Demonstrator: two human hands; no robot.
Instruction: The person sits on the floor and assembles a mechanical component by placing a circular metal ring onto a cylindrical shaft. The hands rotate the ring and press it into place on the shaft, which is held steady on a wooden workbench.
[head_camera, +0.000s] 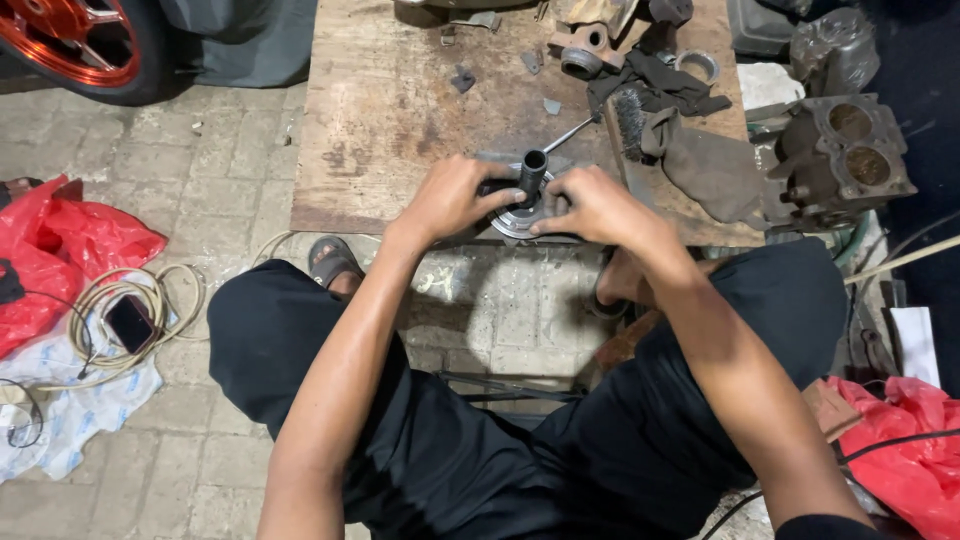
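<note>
Gripping from both sides, the left hand and right hand close fingers on a round metal hub with upright black shaft; probably heavy, rigid, greasy; best held by its rim; wooden tabletop beneath, rags beyond the right hand.

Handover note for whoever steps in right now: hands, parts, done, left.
Left hand: gripping the round metal part from its left side.
Right hand: gripping the same part from the right, fingers curled on its rim.
Part sits at the near edge of the wooden board, with a dark tube standing upright out of its centre.
A wire brush, dark rags and an engine block lie to the right.
Done: part seated, tube in place.
Left: can't tell how far the fit has gone; check it.
</note>
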